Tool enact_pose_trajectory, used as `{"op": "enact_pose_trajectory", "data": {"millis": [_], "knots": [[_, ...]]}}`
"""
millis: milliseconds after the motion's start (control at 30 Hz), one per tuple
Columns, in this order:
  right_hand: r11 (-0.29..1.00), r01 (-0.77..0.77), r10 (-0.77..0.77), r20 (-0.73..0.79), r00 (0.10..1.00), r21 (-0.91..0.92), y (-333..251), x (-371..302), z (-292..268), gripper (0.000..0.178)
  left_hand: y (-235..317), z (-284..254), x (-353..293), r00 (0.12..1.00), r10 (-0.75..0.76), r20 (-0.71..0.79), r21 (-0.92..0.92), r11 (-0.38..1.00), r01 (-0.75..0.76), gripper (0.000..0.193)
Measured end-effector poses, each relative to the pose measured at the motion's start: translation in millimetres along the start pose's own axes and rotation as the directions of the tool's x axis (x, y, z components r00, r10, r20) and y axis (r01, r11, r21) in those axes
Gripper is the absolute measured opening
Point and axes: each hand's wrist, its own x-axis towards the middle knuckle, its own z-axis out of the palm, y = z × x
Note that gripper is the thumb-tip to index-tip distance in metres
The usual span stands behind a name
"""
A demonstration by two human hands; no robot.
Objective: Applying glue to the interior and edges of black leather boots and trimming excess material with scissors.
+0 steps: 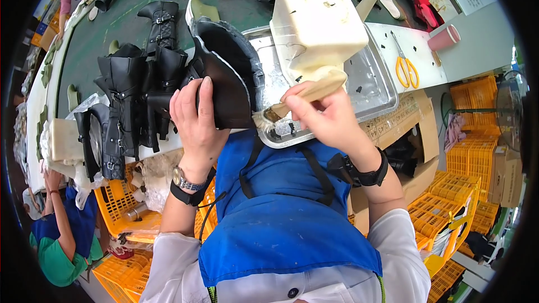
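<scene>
My left hand grips a black boot upper, thumb and fingers closed on its side, with the wide opening turned up and to the right. In my right hand is a brush with a pale wooden handle. Its light bristles touch or nearly touch the boot upper's lower right edge; I cannot tell which. Beneath the brush lies a metal tray with dark scraps in it. A whitish block-shaped container, coated with dried residue, stands in the tray.
Several black boots stand and lie to the left. Orange-handled scissors and a pink cup are at the right. Orange crates and a cardboard box stand below the table. A co-worker is at the lower left.
</scene>
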Motion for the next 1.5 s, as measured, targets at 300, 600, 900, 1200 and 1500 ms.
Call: {"op": "enact_pose_trajectory", "data": {"millis": [300,600,900,1200,1500], "knots": [[0.941,0.323,-0.289,-0.258,0.922,0.102,-22,-8,-9,0.010,-15,-21,-6,0.958,-0.088,0.272,-0.441,0.874,0.206,0.089],[0.964,0.239,-0.215,-0.187,0.959,0.116,-55,32,-49,0.026,-61,-49,-12,0.440,0.192,0.877,-0.403,-0.204,0.892,0.114],[0.971,0.158,-0.197,0.230,0.953,0.178,-59,35,10,0.017,-34,-30,-26,0.403,0.229,0.886,-0.347,-0.251,0.904,0.115],[0.895,0.364,-0.279,0.312,0.908,-0.259,-44,25,-4,0.007,-37,-23,-51,0.389,0.206,0.898,-0.307,-0.341,0.889,0.115],[0.834,0.418,-0.312,0.316,0.896,-0.360,-46,26,-9,0.006,-48,-22,-74,0.381,0.179,0.907,-0.280,-0.422,0.863,0.115]]}}
